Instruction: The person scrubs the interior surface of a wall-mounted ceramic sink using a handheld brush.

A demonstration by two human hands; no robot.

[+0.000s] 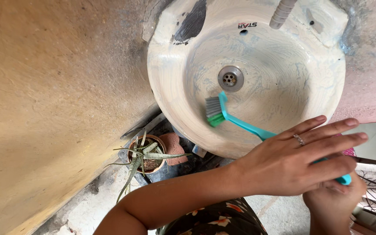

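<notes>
A teal dish brush (pixel 223 114) with grey and green bristles rests its head on the inner wall of a round, stained white sink (pixel 166 91), just below the metal drain (pixel 230 78). My left hand (pixel 292 165), a ring on one finger, lies flat over the brush handle with its fingers stretched out to the right. Beneath it my right hand (pixel 332 201) grips the end of the handle, mostly hidden by the left hand.
A grey tap spout (pixel 281 13) hangs over the sink's far rim. A rough tan wall (pixel 44 109) fills the left. Under the sink stand a potted spiky plant (pixel 146 154) and a reddish stone (pixel 175 148) on the concrete floor (pixel 96 209).
</notes>
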